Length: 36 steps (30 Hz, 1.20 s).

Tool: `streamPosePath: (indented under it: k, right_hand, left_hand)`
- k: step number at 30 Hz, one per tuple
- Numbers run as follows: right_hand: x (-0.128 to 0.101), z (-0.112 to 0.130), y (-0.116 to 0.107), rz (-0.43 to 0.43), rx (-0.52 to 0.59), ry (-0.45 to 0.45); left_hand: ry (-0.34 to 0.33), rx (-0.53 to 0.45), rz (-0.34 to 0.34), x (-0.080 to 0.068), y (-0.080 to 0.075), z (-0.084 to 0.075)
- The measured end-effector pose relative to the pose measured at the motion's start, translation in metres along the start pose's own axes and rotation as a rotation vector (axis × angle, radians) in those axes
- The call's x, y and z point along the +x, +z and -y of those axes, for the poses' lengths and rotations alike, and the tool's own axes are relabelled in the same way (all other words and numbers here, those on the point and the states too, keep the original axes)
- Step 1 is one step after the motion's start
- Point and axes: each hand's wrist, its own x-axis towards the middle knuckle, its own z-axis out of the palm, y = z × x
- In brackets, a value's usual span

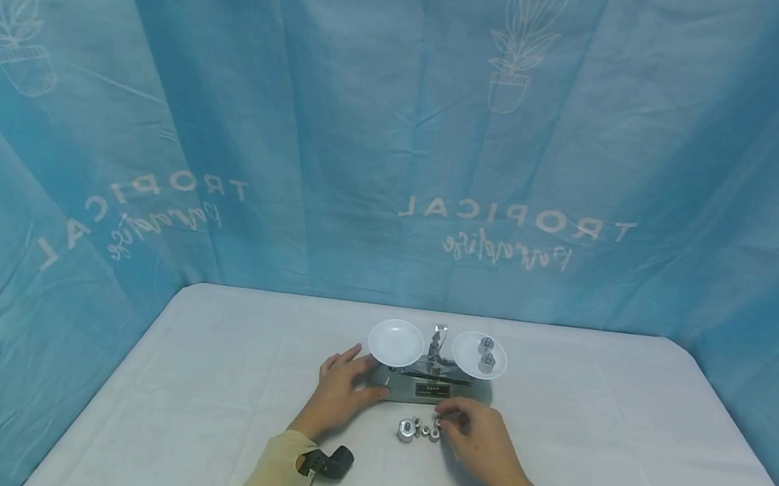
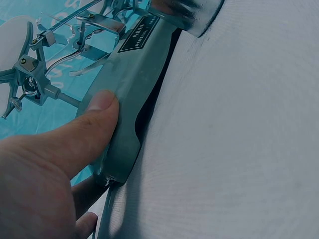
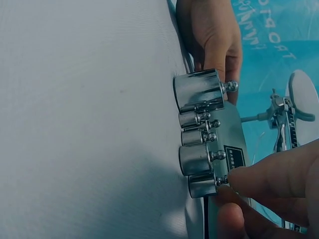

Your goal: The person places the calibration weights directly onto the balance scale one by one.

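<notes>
A balance scale with a grey-green base (image 1: 403, 387) stands on the table. Its left pan (image 1: 396, 343) holds nothing, and two metal weights (image 1: 487, 362) sit on its right pan (image 1: 462, 361). My left hand (image 1: 336, 396) grips the left end of the base, thumb (image 2: 102, 117) on top and the other fingers partly hidden behind. In front of the base several silver knobbed weights stand in a row, led by a large weight (image 3: 197, 92). At the row's right end, my right hand (image 1: 482, 443) pinches the knob of a small weight (image 3: 202, 186), which still appears to stand on the table.
A white cloth (image 1: 598, 423) covers the table around the scale. Blue printed curtains (image 1: 373, 130) hang behind and at both sides. Black wrist devices (image 1: 331, 462) are strapped below both hands, over light sleeves.
</notes>
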Motion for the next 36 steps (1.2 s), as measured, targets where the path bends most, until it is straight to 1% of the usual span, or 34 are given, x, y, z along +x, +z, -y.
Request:
streamPosePath:
  k: [4, 11, 17, 30, 36]
  right_hand:
    - [0.0, -0.0018, 0.0007, 0.019, -0.009, 0.005]
    - [0.0002, -0.0031, 0.0022, 0.028, -0.02, 0.014]
    - [0.0002, -0.0043, 0.0043, 0.034, -0.034, 0.018]
    - [0.0011, -0.0076, 0.0054, 0.026, -0.024, 0.017]
    - [0.0006, -0.0075, 0.0041, 0.01, -0.012, 0.016]
  left_hand:
    - [0.015, 0.007, -0.003, 0.0004, 0.0005, 0.0011]
    - [0.004, -0.001, 0.004, 0.0011, 0.0, 0.0007]
    - [0.011, -0.008, -0.001, 0.0008, -0.0007, 0.0002]
    - [0.011, -0.006, 0.001, 0.001, -0.0003, 0.0012]
    - [0.01, -0.003, -0.001, 0.0008, 0.0002, 0.0016]
